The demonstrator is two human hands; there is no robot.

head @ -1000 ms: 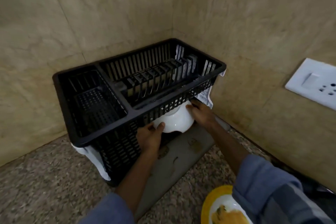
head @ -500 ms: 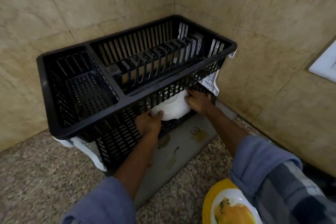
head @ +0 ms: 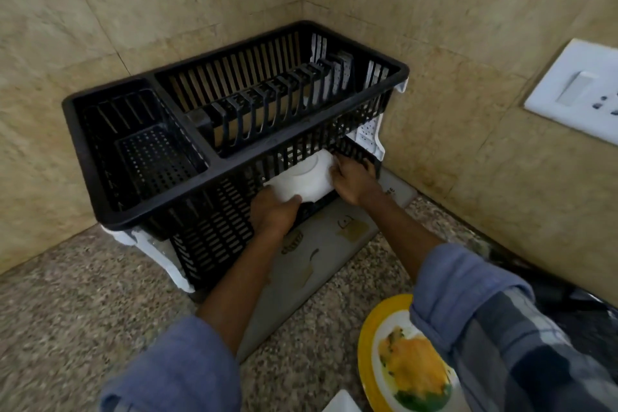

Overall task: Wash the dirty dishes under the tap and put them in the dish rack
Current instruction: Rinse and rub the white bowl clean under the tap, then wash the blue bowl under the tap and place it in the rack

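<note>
Two tan tiled walls (head: 167, 10) meet in a corner, and one black plastic dish rack (head: 214, 164) stands in that corner on the speckled stone surface (head: 83, 294). The rack has two tiers held on white perforated supports (head: 368, 137). Its upper tier is split into two compartments: a smaller one on the left with a perforated cup section, and a larger one on the right with a row of upright plate dividers. One grey mat (head: 321, 264) lies under the rack and reaches out in front of it. Near the front right of the rack, at the bottom edge of view, one yellow-rimmed plate (head: 368, 344) rests on the surface, carrying orange and green food remains. One white switch plate (head: 575, 90) sits on the wall to the right of the rack. One white bowl (head: 302, 179), turned upside down with its foot ring showing, is at the front opening of the rack's lower tier, below the right-hand compartment and partly inside it. Both arms, in rolled blue sleeves (head: 177, 371), reach forward to the rack's front. The left hand (head: 274, 214) grasps the bowl's near left edge with its fingers curled over it, and the right hand (head: 354, 182) grasps the bowl's right edge, its fingers against the rack's slats.
</note>
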